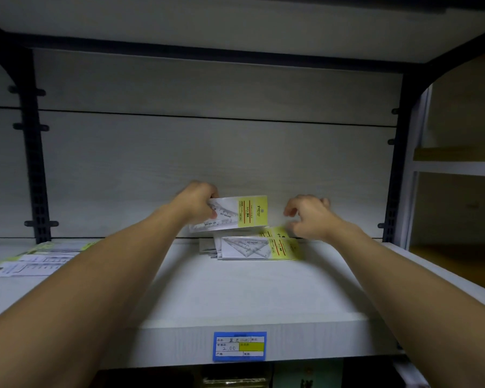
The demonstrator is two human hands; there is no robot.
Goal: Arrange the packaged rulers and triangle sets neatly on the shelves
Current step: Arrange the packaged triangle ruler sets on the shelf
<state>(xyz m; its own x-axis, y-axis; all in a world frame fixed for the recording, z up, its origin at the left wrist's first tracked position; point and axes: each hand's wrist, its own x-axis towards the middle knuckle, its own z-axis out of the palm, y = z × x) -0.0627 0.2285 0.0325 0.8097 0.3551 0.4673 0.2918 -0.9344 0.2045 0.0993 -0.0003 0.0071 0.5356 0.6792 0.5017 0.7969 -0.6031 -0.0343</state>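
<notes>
Yellow-topped triangle set pack is pinched in the left hand, held up w/ its long side running left-right, just above the pile of packs at the back of the shelf. Right hand is open, holding nothing, nearer the pile. Next move, prob.: lower pack down + a bit right.
</notes>
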